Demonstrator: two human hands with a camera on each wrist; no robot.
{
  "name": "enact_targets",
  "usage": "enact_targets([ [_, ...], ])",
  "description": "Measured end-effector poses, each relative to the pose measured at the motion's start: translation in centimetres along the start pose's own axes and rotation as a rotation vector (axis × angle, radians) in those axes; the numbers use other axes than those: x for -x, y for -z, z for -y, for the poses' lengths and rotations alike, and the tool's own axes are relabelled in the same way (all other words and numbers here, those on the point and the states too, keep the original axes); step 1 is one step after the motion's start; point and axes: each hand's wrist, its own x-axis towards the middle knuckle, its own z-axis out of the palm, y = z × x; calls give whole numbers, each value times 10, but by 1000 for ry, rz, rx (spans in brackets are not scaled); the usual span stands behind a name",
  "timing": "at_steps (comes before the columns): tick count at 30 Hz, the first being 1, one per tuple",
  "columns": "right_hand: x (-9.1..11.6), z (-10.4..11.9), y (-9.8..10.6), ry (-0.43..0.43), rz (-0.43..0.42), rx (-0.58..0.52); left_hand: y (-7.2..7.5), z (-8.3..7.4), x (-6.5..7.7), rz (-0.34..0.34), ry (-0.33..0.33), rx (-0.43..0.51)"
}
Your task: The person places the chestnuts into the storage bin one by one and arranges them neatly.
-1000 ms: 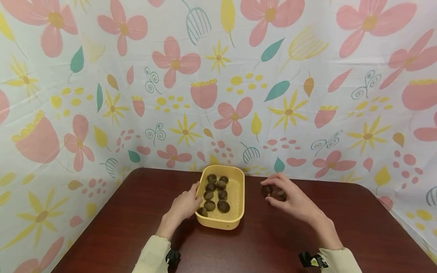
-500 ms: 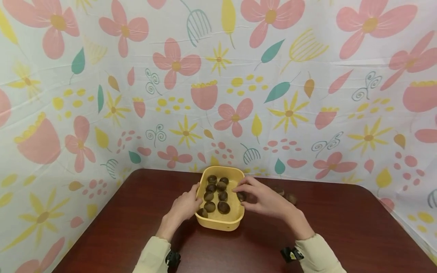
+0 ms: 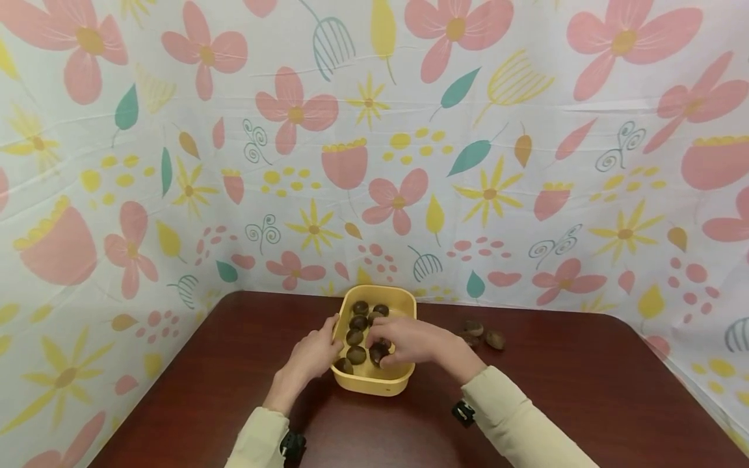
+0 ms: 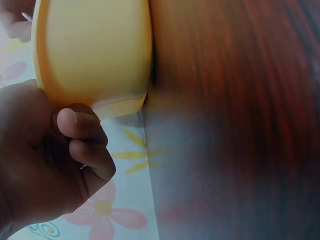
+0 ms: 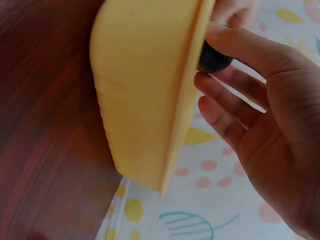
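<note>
A yellow plastic tray (image 3: 370, 386) stands on the table, with several dark brown chestnuts (image 3: 355, 355) lying in it in rough rows. My left hand (image 3: 310, 354) grips its left rim, fingers curled at the wall in the left wrist view. My right hand (image 3: 409, 339) reaches over the right rim, its fingers inside the tray and covering part of the contents. In the right wrist view, a dark round chestnut (image 5: 216, 59) sits between the thumb and fingers, just past the rim.
Three loose chestnuts (image 3: 494, 340) lie on the dark red-brown table (image 3: 562, 364) to the right of the tray, near my right forearm. A flower-printed cloth (image 3: 515, 247) hangs behind the table and along its left side.
My right hand has moved left from the loose chestnuts, carrying one across the right rim and into the tray. My left hand has kept its grip on the tray.
</note>
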Motion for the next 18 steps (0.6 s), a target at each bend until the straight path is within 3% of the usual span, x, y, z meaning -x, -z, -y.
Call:
enact_targets([
  [6, -13, 4, -9, -32, 113, 51, 0, 0, 0, -8, -2, -3],
  [18, -21, 11, -22, -41, 196, 178, -2, 1, -2, -7, 12, -8],
])
